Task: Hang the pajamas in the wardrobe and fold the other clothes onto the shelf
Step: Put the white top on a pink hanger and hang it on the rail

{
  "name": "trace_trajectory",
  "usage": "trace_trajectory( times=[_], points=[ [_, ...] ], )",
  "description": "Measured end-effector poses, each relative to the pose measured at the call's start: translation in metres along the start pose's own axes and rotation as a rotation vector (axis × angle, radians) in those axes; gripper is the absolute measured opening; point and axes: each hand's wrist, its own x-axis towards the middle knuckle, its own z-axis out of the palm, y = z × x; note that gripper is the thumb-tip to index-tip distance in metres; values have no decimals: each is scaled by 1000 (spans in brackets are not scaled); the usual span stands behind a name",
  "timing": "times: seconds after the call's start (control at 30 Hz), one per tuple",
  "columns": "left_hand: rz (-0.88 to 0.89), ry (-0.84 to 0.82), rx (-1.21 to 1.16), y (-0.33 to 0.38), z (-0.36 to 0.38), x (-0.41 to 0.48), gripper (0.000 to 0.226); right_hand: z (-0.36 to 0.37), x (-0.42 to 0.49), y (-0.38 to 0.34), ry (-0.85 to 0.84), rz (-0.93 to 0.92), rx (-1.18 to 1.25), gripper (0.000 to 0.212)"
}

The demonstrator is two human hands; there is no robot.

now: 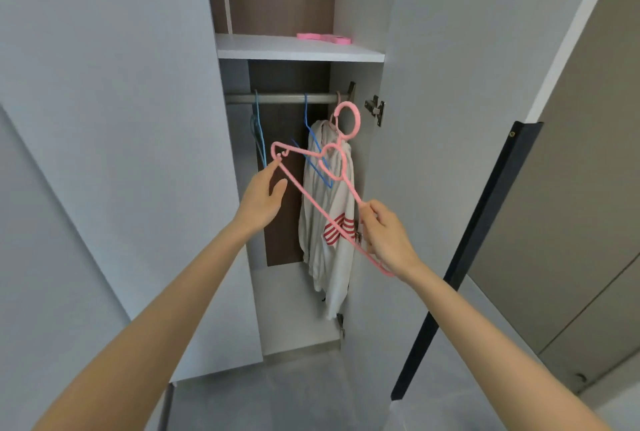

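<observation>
- The pink hanger (pixel 342 137) is bare and is held free in front of the open wardrobe (pixel 298 309). Its long bar slants from 10 o'clock down to 4 o'clock, and the ring hook is at the top, near 12.
- The ring sits just under the right end of the rail (pixel 280 98), not over it. Hooking on would likely call for a lift towards 12 o'clock.
- The right hand (pixel 388 240) curls its fingers round the lower, 4 o'clock arm of the hanger and carries it.
- The left hand (pixel 263 198) has straight fingers touching the 10 o'clock tip, with the thumb spread apart. It is the hand nearer the rail.
- A white garment (pixel 329 240) with red stripes hangs on the rail directly behind the hanger, at 12 to 1 o'clock from the hands. Whether it is pajamas cannot be told.
- Two blue hangers (pixel 306 112) hang empty on the rail. One is just left of the garment and may snag the pink hanger; the other is at the far left end.
- The shelf (pixel 263 50) lies above the rail at 12 o'clock and carries a flat pink object (pixel 323 37).
- The open doors flank the opening at 9 and 3 o'clock.
</observation>
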Motion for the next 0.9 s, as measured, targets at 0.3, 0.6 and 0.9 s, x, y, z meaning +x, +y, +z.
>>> trace_trajectory(
  times=[0.3, 0.6, 0.9],
  points=[
    [53, -95, 533, -43, -71, -143, 49, 62, -132, -24, -354, 126, 53, 30],
    [10, -169, 291, -68, -136, -283, 31, 122, -236, -8, -530, 140, -76, 34],
    [-113, -303, 269, -86, -162, -394, 36, 187, -295, -27, -690, 73, -180, 30]
  ],
)
